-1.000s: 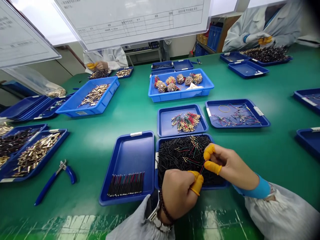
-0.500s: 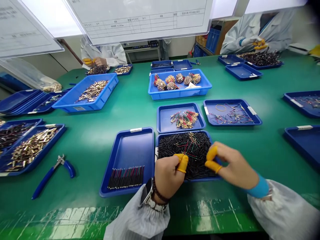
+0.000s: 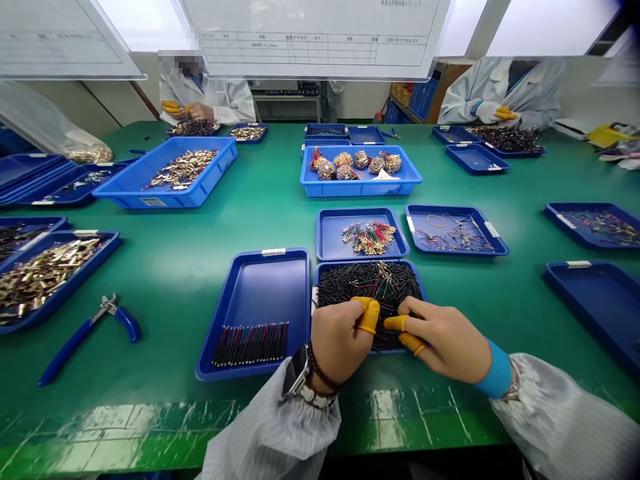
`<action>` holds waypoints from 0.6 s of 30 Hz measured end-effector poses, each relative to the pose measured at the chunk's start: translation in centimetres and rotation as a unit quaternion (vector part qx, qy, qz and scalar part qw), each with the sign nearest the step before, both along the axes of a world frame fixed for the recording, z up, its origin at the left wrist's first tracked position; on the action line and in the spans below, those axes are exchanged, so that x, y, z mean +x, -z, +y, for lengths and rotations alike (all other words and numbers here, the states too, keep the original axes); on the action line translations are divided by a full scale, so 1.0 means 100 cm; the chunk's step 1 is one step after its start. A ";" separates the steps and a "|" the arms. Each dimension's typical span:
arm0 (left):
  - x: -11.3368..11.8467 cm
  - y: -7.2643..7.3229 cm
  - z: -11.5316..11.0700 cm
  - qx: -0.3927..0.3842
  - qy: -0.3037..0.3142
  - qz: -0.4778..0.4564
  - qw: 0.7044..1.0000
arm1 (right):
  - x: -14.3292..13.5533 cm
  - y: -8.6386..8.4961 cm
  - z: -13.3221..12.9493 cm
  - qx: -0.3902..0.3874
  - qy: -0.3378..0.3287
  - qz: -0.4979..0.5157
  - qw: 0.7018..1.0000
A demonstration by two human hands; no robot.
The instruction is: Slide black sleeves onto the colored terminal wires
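Here, black tubes: heaped at many angles in a blue tray — no shared long axis — lying left of and below the right fingertips.
Right hand: the nearer one, thumb and forefinger parted; whether they touch a tube is unclear.
Left hand: thumb and forefinger pinched together over the tray's near edge; anything between them is hidden.
Coloured wires: strewn on the heap, beyond both hands.
Sleeved row: in the left-hand tray, long axes pointing away from the person.
Cutters: on the bench, farther left.
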State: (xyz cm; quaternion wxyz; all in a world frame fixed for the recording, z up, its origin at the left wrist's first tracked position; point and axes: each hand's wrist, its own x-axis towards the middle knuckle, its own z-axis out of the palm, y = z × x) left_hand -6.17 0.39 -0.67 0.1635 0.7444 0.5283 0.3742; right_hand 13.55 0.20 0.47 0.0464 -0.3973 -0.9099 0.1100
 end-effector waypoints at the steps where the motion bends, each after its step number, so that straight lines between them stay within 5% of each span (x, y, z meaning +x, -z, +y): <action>1: 0.000 0.000 0.000 0.007 -0.001 0.005 1.000 | -0.005 0.002 -0.001 0.005 -0.007 0.001 1.000; 8: -0.001 0.002 0.001 0.004 -0.010 0.008 1.000 | -0.007 0.009 -0.001 0.026 -0.001 -0.030 0.999; 13: 0.000 0.000 0.000 -0.002 -0.005 0.015 1.000 | 0.005 0.002 -0.005 0.027 0.069 -0.034 0.997; 18: 0.000 0.001 0.001 -0.002 -0.008 0.023 1.000 | -0.012 0.008 -0.009 0.042 0.167 -0.070 0.983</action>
